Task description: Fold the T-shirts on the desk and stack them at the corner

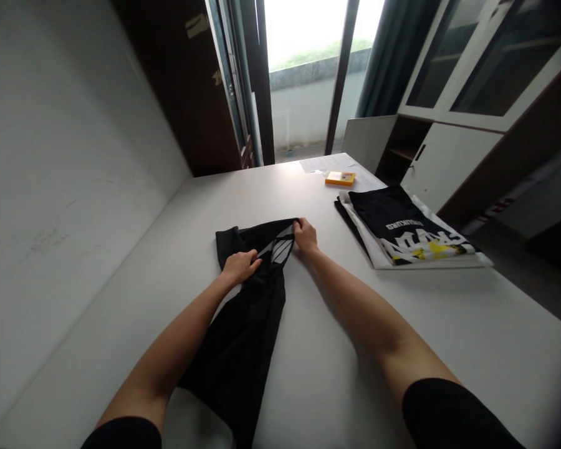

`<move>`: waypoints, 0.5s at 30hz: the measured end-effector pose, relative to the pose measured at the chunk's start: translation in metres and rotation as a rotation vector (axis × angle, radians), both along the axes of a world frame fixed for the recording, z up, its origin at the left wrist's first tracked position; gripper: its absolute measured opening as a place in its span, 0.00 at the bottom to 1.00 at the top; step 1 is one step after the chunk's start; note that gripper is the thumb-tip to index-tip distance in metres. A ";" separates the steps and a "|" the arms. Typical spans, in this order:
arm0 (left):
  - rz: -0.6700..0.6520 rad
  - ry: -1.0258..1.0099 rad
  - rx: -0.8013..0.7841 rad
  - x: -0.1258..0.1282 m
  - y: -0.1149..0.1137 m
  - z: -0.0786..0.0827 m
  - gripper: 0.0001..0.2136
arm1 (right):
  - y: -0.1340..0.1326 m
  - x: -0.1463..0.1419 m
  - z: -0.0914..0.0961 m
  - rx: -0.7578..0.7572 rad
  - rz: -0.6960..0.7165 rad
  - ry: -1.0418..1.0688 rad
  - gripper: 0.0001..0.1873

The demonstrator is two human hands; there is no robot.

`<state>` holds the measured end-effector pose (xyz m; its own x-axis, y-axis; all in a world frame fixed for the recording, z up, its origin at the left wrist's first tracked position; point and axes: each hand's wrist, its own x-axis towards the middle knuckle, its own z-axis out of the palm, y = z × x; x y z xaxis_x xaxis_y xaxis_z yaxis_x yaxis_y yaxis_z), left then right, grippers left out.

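Note:
A black garment (243, 324) with a white printed pattern near its top lies stretched along the white table (308, 386), running from the near edge towards the middle. My left hand (240, 265) is closed on the cloth near the garment's upper part, fingers curled into the fabric. My right hand (305, 236) pinches the garment's far right corner, holding that edge against the table. The garment's top left corner (227, 240) sticks out past my left hand.
A stack of folded shirts (409, 234), black on top with white and yellow print, lies on the table to the right. A small orange box (340, 178) and papers (327, 163) sit at the far end. A white wall runs along the left; cabinets stand at right.

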<state>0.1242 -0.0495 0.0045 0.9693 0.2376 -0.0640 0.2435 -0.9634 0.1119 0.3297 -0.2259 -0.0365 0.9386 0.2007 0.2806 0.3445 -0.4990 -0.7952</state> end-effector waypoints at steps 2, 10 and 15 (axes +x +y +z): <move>0.004 0.026 0.008 -0.008 0.014 0.002 0.19 | -0.006 0.007 0.001 -0.016 -0.037 0.022 0.14; 0.195 -0.023 0.075 -0.030 0.074 0.010 0.14 | -0.006 0.008 0.003 -0.064 -0.045 0.040 0.16; 0.393 -0.132 0.082 -0.045 0.126 0.013 0.06 | -0.016 0.015 0.008 -0.121 -0.021 0.060 0.18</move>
